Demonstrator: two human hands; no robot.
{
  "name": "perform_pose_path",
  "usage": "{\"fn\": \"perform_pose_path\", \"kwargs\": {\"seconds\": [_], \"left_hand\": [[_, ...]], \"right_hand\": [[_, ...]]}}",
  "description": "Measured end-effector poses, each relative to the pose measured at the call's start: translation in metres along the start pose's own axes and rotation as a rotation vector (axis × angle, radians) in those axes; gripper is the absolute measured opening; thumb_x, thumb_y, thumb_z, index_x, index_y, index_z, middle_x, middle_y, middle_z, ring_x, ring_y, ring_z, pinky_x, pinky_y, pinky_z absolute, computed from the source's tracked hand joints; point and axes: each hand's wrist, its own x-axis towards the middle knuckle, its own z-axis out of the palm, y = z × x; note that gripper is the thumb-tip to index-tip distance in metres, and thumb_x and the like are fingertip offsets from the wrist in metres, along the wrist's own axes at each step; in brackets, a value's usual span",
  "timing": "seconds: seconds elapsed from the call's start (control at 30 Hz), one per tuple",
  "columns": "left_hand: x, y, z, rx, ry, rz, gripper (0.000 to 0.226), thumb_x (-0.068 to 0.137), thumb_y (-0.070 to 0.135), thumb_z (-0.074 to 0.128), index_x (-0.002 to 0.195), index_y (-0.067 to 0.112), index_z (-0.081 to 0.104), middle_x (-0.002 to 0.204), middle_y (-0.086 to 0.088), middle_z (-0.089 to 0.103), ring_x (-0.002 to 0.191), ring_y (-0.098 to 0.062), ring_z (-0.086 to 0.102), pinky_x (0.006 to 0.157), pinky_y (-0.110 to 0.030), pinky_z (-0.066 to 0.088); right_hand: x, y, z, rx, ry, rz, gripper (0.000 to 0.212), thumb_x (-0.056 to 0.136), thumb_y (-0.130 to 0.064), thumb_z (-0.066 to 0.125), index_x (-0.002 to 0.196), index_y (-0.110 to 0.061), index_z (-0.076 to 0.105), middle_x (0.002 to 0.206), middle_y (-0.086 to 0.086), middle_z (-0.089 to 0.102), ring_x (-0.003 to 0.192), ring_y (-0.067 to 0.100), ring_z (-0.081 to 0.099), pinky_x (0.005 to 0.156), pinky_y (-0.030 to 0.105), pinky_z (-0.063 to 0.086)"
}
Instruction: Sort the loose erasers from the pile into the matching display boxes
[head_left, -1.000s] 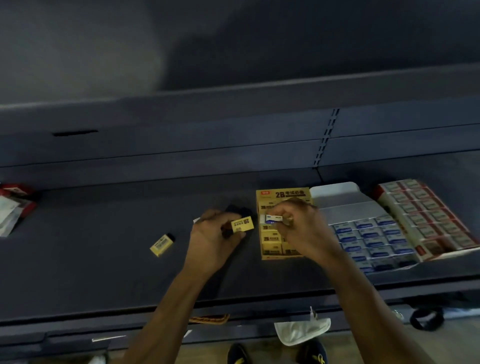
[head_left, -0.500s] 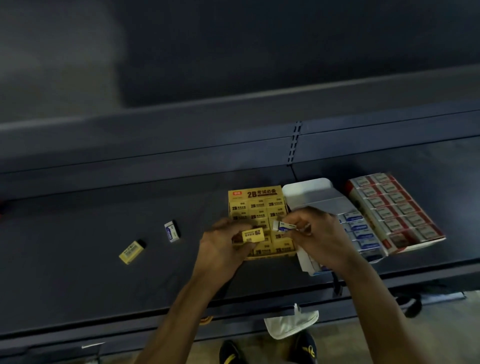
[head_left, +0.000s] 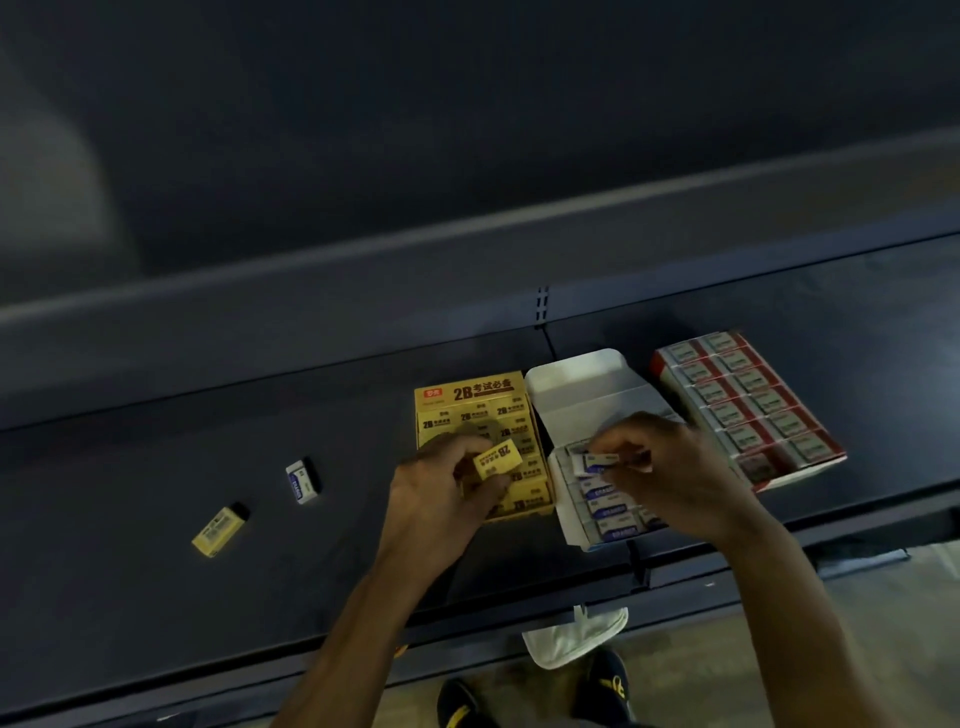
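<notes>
A yellow 2B eraser (head_left: 497, 457) is being pinched between the thumb and curled fingers of the left hand (head_left: 441, 493), which is hovering over the near half of the yellow display box (head_left: 470, 402). That box is lying open on a dark shelf (head_left: 130, 467), showing rows of matching yellow erasers, with "2B" printed across its far edge. Just to the right of the yellow display box, touching or nearly touching it, a white display box (head_left: 582, 387) is lying with its flap folded back, holding rows of white erasers with blue bands. The right hand (head_left: 675, 478) is reaching over this white box, its fingertips gripping a white-and-blue eraser (head_left: 597, 461) just above the packed rows; whether the eraser is touching them is unclear. Further right of the yellow display box, beyond the white one, a red display box (head_left: 748, 400) is sitting full of red-and-white erasers, angled slightly. To the left of the yellow display box, well apart from it, a loose white-and-blue eraser (head_left: 302, 480) is lying on the shelf. Further left and nearer the person, a loose yellow eraser (head_left: 218, 532) is lying on its own. Below the shelf's front edge, the person's dark shoes (head_left: 605, 675) are showing on the floor.
</notes>
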Motion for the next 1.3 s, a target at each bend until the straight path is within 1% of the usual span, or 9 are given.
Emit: {"fn": "perform_pose_path", "kwargs": {"seconds": [0.1,0.27,0.4,0.6,0.8,0.93,1.1,1.23,1.3], "left_hand": [[0.002,0.009,0.008,-0.015,-0.031,0.023,0.031,0.079,0.029,0.075,0.107,0.023,0.065,0.093,0.02,0.059,0.081,0.006,0.055,0.073,-0.008,0.045],[0.003,0.021,0.022,-0.059,-0.072,0.016,0.025,0.08,0.025,0.073,0.103,0.026,0.066,0.088,0.026,0.056,0.083,0.008,0.056,0.073,-0.007,0.044],[0.004,0.027,0.031,-0.079,-0.093,0.058,0.019,0.08,0.029,0.072,0.098,0.027,0.066,0.087,0.019,0.063,0.079,0.002,0.059,0.068,-0.018,0.049],[0.002,0.036,0.04,-0.046,-0.112,0.092,0.023,0.08,0.033,0.072,0.101,0.026,0.066,0.091,0.016,0.066,0.08,0.003,0.06,0.069,-0.018,0.05],[-0.001,0.038,0.042,-0.031,-0.114,0.102,0.023,0.079,0.029,0.074,0.1,0.024,0.066,0.09,0.015,0.066,0.08,0.004,0.06,0.07,-0.012,0.048],[-0.004,0.039,0.042,-0.047,-0.122,0.088,0.022,0.079,0.029,0.074,0.099,0.024,0.066,0.087,0.018,0.063,0.089,0.007,0.057,0.068,-0.003,0.042],[-0.005,0.04,0.043,-0.076,-0.127,0.069,0.024,0.079,0.03,0.074,0.101,0.025,0.065,0.089,0.02,0.063,0.088,0.008,0.057,0.07,-0.006,0.044],[-0.006,0.042,0.04,-0.106,-0.092,0.046,0.038,0.079,0.026,0.074,0.115,0.029,0.06,0.095,0.02,0.06,0.092,0.009,0.055,0.073,-0.005,0.044],[-0.006,0.042,0.037,-0.105,-0.073,0.033,0.044,0.081,0.024,0.071,0.121,0.034,0.057,0.098,0.017,0.056,0.092,0.008,0.053,0.072,-0.003,0.041]], "right_hand": [[-0.006,0.011,-0.01,0.033,-0.072,0.018,0.019,0.078,-0.009,0.071,0.09,-0.023,0.064,0.095,-0.012,0.063,0.09,0.003,0.063,0.08,0.022,0.053],[-0.019,0.018,-0.028,0.027,-0.168,0.094,0.031,0.08,-0.011,0.07,0.081,-0.038,0.055,0.084,-0.023,0.055,0.082,-0.018,0.056,0.072,0.006,0.047],[-0.025,0.023,-0.032,0.005,-0.239,0.152,0.03,0.08,-0.017,0.07,0.079,-0.042,0.053,0.089,-0.018,0.057,0.085,-0.006,0.058,0.071,0.012,0.049],[-0.028,0.023,-0.032,-0.004,-0.251,0.193,0.036,0.078,-0.012,0.072,0.075,-0.043,0.053,0.084,-0.019,0.057,0.084,-0.004,0.058,0.073,0.017,0.051],[-0.029,0.027,-0.032,-0.078,-0.248,0.168,0.019,0.08,-0.01,0.069,0.095,-0.021,0.067,0.084,-0.019,0.053,0.074,-0.009,0.054,0.063,0.008,0.046],[-0.029,0.026,-0.029,-0.058,-0.217,0.158,0.014,0.084,-0.014,0.067,0.085,-0.028,0.065,0.079,-0.02,0.055,0.076,-0.005,0.058,0.066,0.011,0.047],[-0.026,0.021,-0.027,-0.086,-0.196,0.122,0.018,0.086,-0.011,0.062,0.076,-0.025,0.057,0.077,-0.014,0.057,0.071,-0.004,0.057,0.062,0.005,0.044],[-0.021,0.013,-0.022,-0.113,-0.136,0.085,0.009,0.086,-0.008,0.06,0.082,-0.014,0.066,0.084,-0.006,0.066,0.075,0.002,0.061,0.072,0.018,0.053],[-0.017,0.003,-0.013,-0.051,-0.064,0.024,0.008,0.085,-0.008,0.062,0.085,-0.014,0.067,0.084,-0.007,0.067,0.075,0.001,0.062,0.073,0.018,0.052]]}}
